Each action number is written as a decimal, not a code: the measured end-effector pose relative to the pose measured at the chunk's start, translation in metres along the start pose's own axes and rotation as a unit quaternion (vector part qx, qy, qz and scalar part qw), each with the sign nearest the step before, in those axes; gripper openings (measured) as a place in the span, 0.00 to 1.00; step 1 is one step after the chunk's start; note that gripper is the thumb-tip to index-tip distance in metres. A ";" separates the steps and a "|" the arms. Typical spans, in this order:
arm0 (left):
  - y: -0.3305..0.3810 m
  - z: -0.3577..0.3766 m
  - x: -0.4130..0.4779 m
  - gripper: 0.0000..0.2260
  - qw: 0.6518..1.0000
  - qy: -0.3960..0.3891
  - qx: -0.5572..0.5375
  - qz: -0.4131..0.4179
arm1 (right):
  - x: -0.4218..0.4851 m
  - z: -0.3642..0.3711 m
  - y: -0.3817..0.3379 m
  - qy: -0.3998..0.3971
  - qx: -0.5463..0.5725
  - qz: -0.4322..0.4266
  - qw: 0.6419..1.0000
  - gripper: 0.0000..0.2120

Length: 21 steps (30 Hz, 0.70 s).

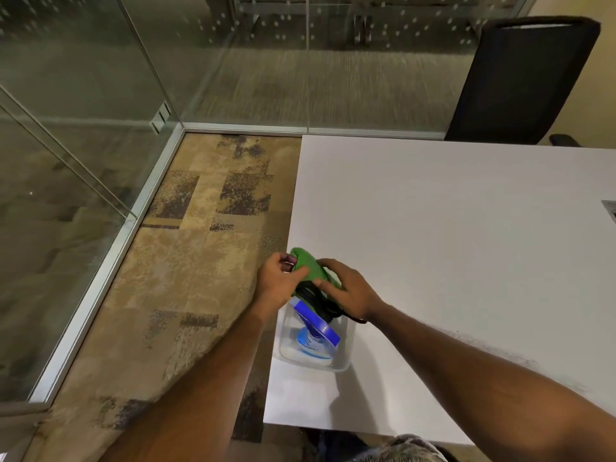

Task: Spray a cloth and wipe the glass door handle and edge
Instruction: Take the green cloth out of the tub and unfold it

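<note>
A green cloth (306, 267) is bunched above a clear plastic bin (343, 356) at the white table's left edge. My left hand (279, 281) grips the cloth's left side, with a small dark object at its fingertips. My right hand (350, 288) presses on the cloth's right side and on a black item (315, 300) under it. In the bin lie a blue-labelled object (316, 320) and a bottle-like thing with a blue and white label (311, 343). The glass door (60, 208) stands at the left; its handle is not in view.
The white table (450, 245) fills the right half. A black office chair (523, 78) stands behind its far edge. Patterned brown carpet (200, 245) lies between the table and the metal-framed glass walls (266, 61). A grey cable slot (610, 210) is at the table's right.
</note>
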<state>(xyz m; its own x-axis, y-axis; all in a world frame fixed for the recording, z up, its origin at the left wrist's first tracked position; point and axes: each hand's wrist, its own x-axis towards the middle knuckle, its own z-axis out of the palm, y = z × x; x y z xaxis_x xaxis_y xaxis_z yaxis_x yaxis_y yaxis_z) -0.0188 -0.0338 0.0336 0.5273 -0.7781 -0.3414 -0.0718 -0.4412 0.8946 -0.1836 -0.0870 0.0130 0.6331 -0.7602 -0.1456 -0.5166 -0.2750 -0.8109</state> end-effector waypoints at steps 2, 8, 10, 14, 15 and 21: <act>0.015 -0.006 -0.003 0.10 0.999 -0.006 -0.048 0.005 | 0.000 -0.005 -0.010 -0.001 0.029 -0.018 0.999 0.34; 0.070 -0.034 -0.012 0.12 0.989 -0.002 -0.144 0.028 | 0.016 -0.019 -0.063 0.024 0.048 -0.107 0.993 0.33; 0.086 -0.046 -0.018 0.14 0.983 0.001 -0.179 0.037 | 0.020 -0.023 -0.081 0.020 0.053 -0.130 0.990 0.32; 0.105 -0.059 -0.033 0.18 0.967 -0.022 -0.250 0.032 | 0.022 -0.020 -0.117 0.030 0.048 -0.151 0.987 0.21; 0.107 -0.062 -0.036 0.18 0.962 -0.030 -0.268 0.038 | 0.021 -0.017 -0.126 0.043 0.064 -0.145 0.986 0.18; 0.094 -0.106 -0.061 0.20 0.954 0.021 -0.074 0.289 | 0.016 0.006 -0.184 0.048 0.264 -0.143 0.953 0.16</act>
<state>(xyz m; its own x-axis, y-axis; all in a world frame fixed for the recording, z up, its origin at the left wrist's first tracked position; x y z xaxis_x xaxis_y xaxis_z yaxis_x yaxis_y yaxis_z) 0.0319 0.0194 0.1691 0.4689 -0.8527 0.2302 -0.2425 0.1263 0.9619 -0.0749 -0.0446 0.1567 0.6359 -0.7558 0.1564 0.0478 -0.1637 -0.9853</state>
